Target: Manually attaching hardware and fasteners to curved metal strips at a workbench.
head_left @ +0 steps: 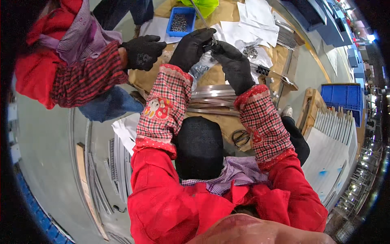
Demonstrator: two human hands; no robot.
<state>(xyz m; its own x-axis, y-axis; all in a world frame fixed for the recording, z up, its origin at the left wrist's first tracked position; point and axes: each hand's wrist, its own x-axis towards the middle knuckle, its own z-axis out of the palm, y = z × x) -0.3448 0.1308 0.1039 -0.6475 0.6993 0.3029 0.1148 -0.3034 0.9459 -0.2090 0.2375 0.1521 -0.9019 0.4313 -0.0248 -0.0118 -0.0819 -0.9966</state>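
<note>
Both my hands wear black gloves and meet over the far part of the brown-covered work surface (227, 122). My left hand (190, 51) is closed around the lower end of a thin metal strip (199, 13), which slants up and away past the upper edge. Close beside it, my right hand (232, 63) has its fingers pinched at the strip's end. Whatever small part lies between those fingertips is too small to make out. Beneath the hands lie a clear plastic bag (199, 70) and white paper.
A co-worker's gloved hand (144, 53) is at the left. Behind it stands a blue tray (180, 21) of small metal parts. Flat metal bars (213, 92) lie nearer me, with black-handled scissors (241, 138). At right are stacked white panels (329, 150) and a blue crate (342, 96).
</note>
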